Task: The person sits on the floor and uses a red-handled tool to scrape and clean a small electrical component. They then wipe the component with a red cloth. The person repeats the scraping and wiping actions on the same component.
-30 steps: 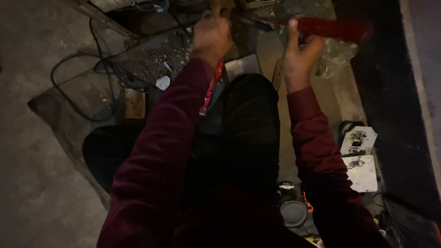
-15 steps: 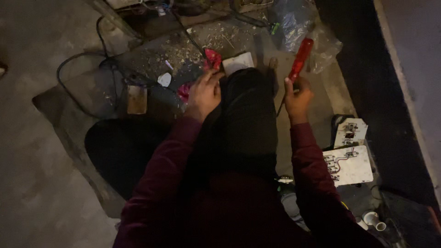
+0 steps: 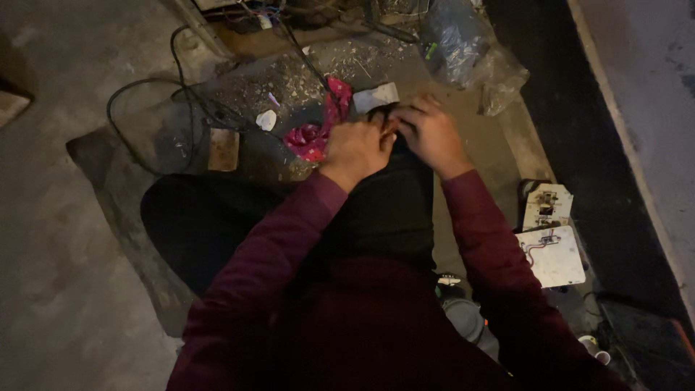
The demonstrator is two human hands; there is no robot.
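Small dark object (image 3: pixel 387 116) pinched between both hands above raised knee; shape and colour unclear, mostly hidden by fingers. Left hand (image 3: pixel 355 148) curled, knuckles up, fingertips meeting object. Right hand (image 3: pixel 433 134) curled from other side, fingers touching left hand's. Crumpled pink cloth (image 3: pixel 318 130) just beside left hand. White scrap (image 3: pixel 375 96) beyond fingers. Black cables (image 3: pixel 181 101) on littered floor further left. White circuit boards (image 3: pixel 552 246) well apart, right.

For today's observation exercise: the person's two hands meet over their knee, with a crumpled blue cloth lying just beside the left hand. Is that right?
Not quite: the head view shows the cloth is pink-red, not blue. The rest holds: the left hand and right hand meet over the knee, with the crumpled cloth beside the left hand.
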